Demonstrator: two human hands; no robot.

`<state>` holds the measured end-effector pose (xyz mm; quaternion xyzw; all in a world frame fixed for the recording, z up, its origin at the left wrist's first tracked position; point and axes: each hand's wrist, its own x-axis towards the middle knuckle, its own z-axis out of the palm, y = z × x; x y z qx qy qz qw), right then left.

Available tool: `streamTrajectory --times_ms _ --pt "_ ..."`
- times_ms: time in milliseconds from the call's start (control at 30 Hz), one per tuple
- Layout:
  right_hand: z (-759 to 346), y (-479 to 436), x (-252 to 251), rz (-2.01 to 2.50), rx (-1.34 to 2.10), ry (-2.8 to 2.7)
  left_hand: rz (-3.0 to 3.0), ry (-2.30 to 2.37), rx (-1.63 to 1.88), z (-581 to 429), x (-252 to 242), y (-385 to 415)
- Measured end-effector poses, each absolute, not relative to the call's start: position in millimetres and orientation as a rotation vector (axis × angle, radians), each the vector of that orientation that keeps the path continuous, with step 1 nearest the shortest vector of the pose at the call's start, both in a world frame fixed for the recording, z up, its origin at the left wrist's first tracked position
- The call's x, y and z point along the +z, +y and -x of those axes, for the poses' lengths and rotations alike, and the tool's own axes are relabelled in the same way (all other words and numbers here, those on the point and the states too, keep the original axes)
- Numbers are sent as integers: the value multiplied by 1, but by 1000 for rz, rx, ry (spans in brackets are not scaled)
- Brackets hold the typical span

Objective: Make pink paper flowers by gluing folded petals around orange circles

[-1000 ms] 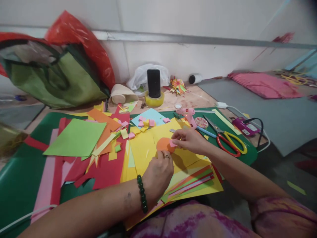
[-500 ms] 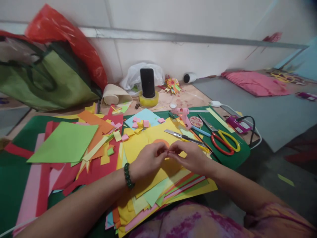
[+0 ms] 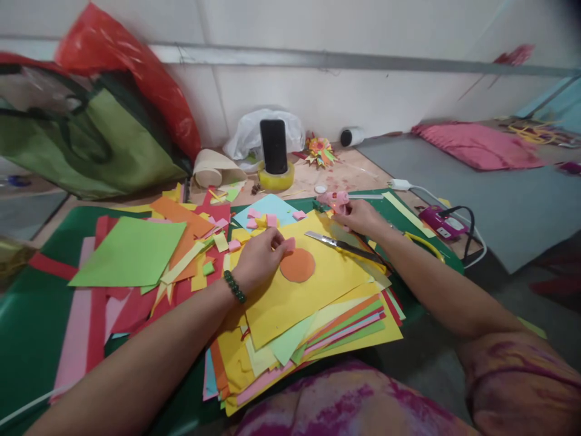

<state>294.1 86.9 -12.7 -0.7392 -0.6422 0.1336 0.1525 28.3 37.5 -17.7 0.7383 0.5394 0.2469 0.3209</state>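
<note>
Between the thumb and fingers of my left hand point(image 3: 259, 259) is a small pink paper piece point(image 3: 289, 244). It is held just above an orange paper circle point(image 3: 298, 265), which lies on a yellow sheet point(image 3: 318, 303) over a stack of coloured papers. My right hand point(image 3: 361, 217) has its fingers around the handle of a pink glue gun point(image 3: 333, 200) on the green mat. A utility knife point(image 3: 340, 243) rests on the yellow sheet between my hands. The scissors point(image 3: 426, 245) are mostly hidden behind my right wrist.
Folded pink and yellow bits lie on a light blue sheet point(image 3: 267, 208). A green sheet point(image 3: 131, 251) and paper strips cover the left. Behind stand a phone point(image 3: 273, 145) in a yellow tape roll point(image 3: 276, 177) and a green bag point(image 3: 91, 145). A purple power socket point(image 3: 442, 223) sits right.
My hands have parted from above the orange circle. The left moved slightly left and up with the pink paper piece; the right reached up to the glue gun and took its handle.
</note>
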Motion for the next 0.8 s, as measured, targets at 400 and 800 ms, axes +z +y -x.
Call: streamTrajectory --times_ms 400,800 --pt "-283 -34 39 1476 839 -1947 -2752 721 122 -24 -3 32" --pt "-261 -62 23 1454 1083 -2229 -2791 790 55 -26 -1 29"
